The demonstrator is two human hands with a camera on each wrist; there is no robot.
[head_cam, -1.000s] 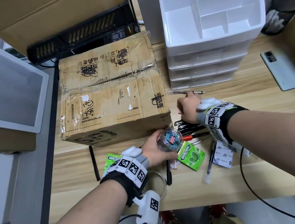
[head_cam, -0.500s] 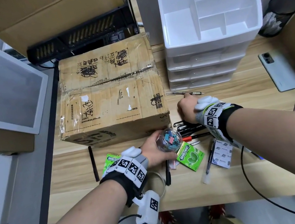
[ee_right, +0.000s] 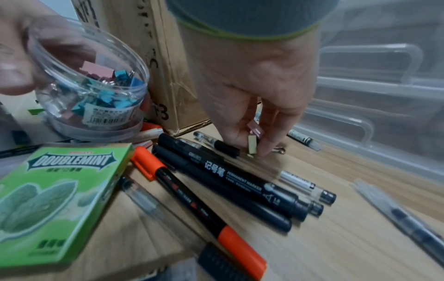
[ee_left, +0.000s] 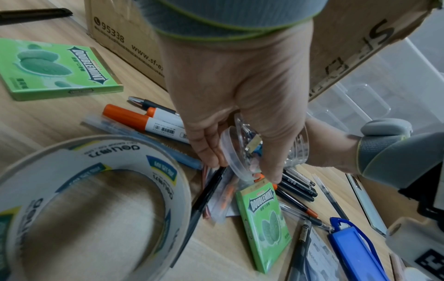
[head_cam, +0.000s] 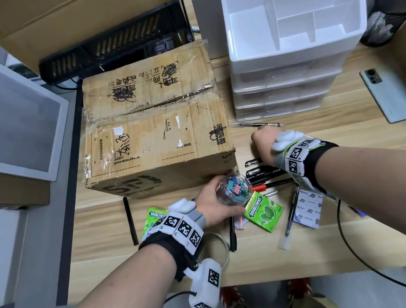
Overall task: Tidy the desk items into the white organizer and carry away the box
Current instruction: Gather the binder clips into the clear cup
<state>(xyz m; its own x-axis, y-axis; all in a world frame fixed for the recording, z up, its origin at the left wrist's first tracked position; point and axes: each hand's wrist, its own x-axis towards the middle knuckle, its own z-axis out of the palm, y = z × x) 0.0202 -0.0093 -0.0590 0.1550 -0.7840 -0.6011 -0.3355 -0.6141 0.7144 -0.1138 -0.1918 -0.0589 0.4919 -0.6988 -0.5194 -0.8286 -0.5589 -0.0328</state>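
The left hand (head_cam: 214,203) holds a small clear jar (head_cam: 232,189) full of pink and blue clips. Its fingers (ee_left: 209,150) and thumb are curled round the jar, which has no lid on and is tipped a little. The jar is just above the surface (head_cam: 374,240), close to the near right corner of the big brown box (head_cam: 157,132).

The right hand (head_cam: 262,143) is down by the surface, just right of the box and near the front of the white organizer (head_cam: 295,37). Its fingers (ee_right: 269,136) are closed on one small clip (ee_right: 252,144), pinching it by the tips right over the surface.

The white organizer stands at the far right of the surface. It has open compartments on top and clear drawers under them. A thin pen (head_cam: 256,124) lies just in front of the drawers.

Between the two hands lies a bunch of black markers (ee_right: 230,171) side by side, with an orange-capped marker (ee_right: 190,194) next to them. A green gum box (head_cam: 263,209) lies near the jar, and a second green gum box (ee_left: 55,68) lies left of the left hand. A roll of tape (ee_left: 96,199) sits close to the left wrist. A clear pen (head_cam: 288,223) and a pack of sticky notes (head_cam: 307,207) lie to the right of the gum box. A phone (head_cam: 389,93) lies face down at the far right, and a black mesh cup (head_cam: 394,14) stands behind it.
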